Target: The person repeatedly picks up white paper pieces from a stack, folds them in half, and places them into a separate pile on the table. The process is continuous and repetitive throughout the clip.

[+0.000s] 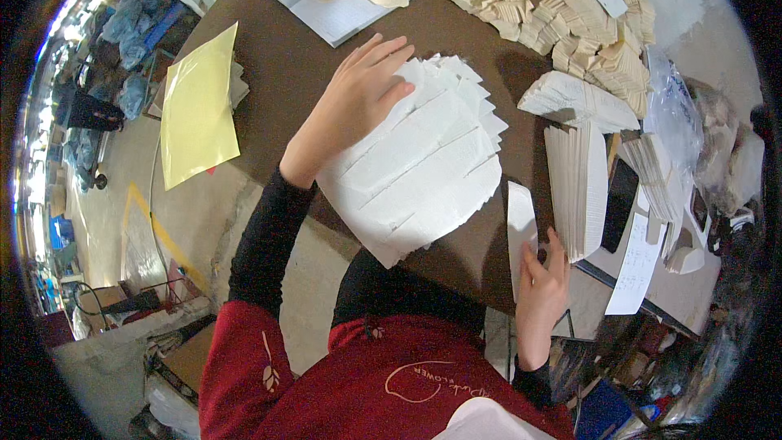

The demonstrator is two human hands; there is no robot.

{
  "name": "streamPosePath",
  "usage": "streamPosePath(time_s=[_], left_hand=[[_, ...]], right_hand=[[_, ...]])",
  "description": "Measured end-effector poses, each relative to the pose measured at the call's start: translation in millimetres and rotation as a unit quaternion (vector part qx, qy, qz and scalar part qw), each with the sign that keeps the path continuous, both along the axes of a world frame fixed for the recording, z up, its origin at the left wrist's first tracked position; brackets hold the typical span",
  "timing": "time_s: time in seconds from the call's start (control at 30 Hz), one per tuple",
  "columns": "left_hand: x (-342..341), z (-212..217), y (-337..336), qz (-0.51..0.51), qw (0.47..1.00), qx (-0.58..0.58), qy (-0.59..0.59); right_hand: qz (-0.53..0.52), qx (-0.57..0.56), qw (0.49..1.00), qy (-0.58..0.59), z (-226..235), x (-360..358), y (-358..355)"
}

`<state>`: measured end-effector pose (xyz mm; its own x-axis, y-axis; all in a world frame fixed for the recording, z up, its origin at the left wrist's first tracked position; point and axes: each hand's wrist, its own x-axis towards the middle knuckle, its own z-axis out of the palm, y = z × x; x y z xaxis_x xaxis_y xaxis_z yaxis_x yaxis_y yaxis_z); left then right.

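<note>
My left hand [366,85] lies with its fingers stretched out over the upper left of a fanned pile of white flat pieces [432,147]. The pile overlaps in slanting layers near the table's front edge. To its right, a single white strip [521,216] with a rounded end lies along the table edge. My right hand [544,285] has its thumb and fingers closed at the strip's lower right side; the exact contact is partly hidden. Just beyond that hand stands a tight stack of white pieces [576,191], with another stack [578,102] above it.
Cream-coloured bundles [554,0] heap up at the brown table's [269,57] far right. An open notebook [342,8] lies at the back under more cream pieces. A yellow sheet [199,110] overhangs the left edge. A black phone [621,204] and a written paper slip [635,265] lie right.
</note>
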<state>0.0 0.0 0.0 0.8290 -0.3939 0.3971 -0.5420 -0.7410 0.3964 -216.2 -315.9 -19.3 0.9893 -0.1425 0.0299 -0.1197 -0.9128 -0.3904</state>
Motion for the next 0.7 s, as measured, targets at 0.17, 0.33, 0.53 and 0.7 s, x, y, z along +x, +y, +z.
streamPosePath(time_s=[0.17,0.33,0.53,0.7], left_hand=[[8.0,5.6,-2.5,-0.010,0.999,0.036,0.011],[-9.2,15.2,-7.5,-0.015,0.997,-0.064,-0.038],[-33.8,9.9,-3.5,-0.008,0.980,-0.195,-0.029],[-80.6,24.0,29.6,-0.027,0.886,-0.456,-0.079]], right_hand=[[0.043,-0.033,0.995,-0.084,11.6,-4.4,10.8],[0.059,0.176,0.978,-0.092,33.5,16.1,37.0],[0.262,0.182,0.933,-0.167,46.2,74.0,91.9],[0.237,0.114,0.949,-0.176,16.3,121.4,134.8]])
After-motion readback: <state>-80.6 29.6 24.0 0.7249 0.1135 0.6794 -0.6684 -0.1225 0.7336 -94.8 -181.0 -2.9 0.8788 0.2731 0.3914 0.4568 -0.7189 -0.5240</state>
